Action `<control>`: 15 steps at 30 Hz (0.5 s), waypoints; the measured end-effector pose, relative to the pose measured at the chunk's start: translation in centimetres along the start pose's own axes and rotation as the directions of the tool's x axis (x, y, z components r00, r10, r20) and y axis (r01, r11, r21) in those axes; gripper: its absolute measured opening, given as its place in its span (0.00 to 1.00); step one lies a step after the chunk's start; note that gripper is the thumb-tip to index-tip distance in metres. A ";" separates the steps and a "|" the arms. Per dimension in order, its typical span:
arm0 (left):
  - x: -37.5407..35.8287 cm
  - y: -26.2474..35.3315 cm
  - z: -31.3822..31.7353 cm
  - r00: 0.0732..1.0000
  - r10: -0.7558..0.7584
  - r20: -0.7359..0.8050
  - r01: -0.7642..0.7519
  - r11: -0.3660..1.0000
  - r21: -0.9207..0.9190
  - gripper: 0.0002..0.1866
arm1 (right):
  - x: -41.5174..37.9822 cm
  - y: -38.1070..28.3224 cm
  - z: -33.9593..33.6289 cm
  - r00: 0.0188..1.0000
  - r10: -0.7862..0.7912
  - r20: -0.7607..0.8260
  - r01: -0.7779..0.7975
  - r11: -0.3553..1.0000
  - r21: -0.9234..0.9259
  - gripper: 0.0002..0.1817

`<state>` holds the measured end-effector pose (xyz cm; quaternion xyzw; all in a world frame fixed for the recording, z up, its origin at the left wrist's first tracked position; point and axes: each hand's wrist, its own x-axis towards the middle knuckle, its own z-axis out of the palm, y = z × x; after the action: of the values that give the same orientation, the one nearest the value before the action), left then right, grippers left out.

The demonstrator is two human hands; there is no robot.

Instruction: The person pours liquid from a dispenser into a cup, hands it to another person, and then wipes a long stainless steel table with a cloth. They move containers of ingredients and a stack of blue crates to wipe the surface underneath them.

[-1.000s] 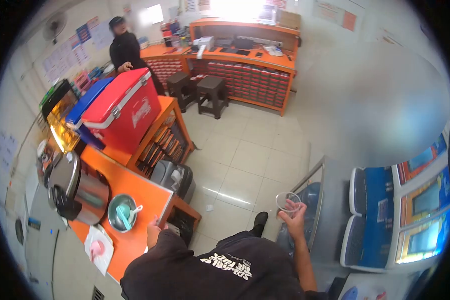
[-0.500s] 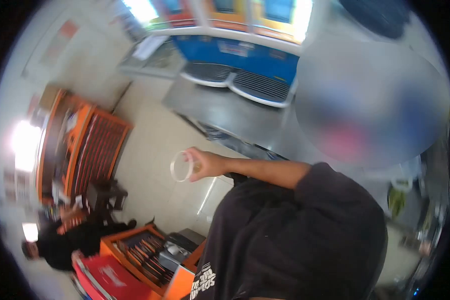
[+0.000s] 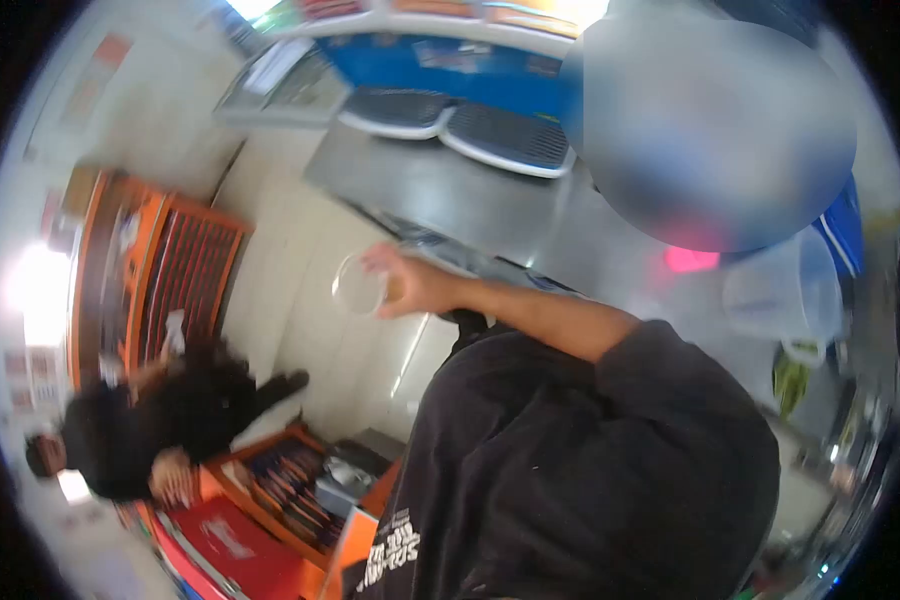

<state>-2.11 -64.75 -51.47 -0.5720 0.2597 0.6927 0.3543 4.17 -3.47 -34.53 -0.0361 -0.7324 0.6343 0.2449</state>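
Observation:
My right hand (image 3: 417,284) reaches out from a black short sleeve, across the front of my body. Its fingers are closed around a clear plastic cup (image 3: 346,287), whose round rim faces away from my palm. Blur and the fingers keep me from telling whether anything is in the cup. Beyond the hand lies the edge of a steel counter (image 3: 460,215), apart from the cup. My left hand is out of view.
Two grey drip trays (image 3: 510,138) with white rims sit on the counter before a blue panel. A clear pitcher (image 3: 785,290) stands right, below a large blurred oval. Left, a person in black (image 3: 170,425) is near a red box (image 3: 235,545) and an orange rack (image 3: 195,285).
The view has shifted, and my right hand with the cup appears higher. The pitcher shows more fully. The person at the left has changed posture, with an arm over the red box.

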 end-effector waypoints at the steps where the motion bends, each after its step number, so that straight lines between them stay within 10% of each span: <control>1: 0.2 0.0 -2.5 1.000 -0.011 0.004 0.011 0.998 -0.066 0.32 | 0.0 -0.9 -0.6 0.999 0.032 0.007 -0.032 0.999 0.012 0.45; 8: -0.7 -3.1 -11.7 0.991 -0.118 0.055 0.130 0.903 -0.410 0.34 | 3.1 -5.6 -3.1 0.999 0.002 -0.038 -0.008 0.989 -0.149 0.44; 11: -3.4 -4.7 -10.9 0.928 -0.328 0.178 0.354 0.624 -0.697 0.30 | 4.3 -6.8 -3.0 0.997 -0.007 -0.071 -0.006 0.984 -0.178 0.44; 13: 0.4 -3.3 -15.1 0.968 0.143 0.207 -0.120 0.986 -0.116 0.23 | 4.8 -7.2 -3.0 0.996 -0.035 -0.086 0.019 0.984 -0.176 0.43; 15: -0.4 -4.0 -14.4 0.949 0.166 0.269 -0.159 0.986 -0.045 0.23 | 5.4 -7.6 -3.0 0.993 -0.020 -0.119 -0.001 0.986 -0.170 0.42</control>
<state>9.90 -73.39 -53.96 -0.4524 0.2468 0.7943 0.3217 2.63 -0.22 -25.42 -0.0915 -0.7677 0.5653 0.2877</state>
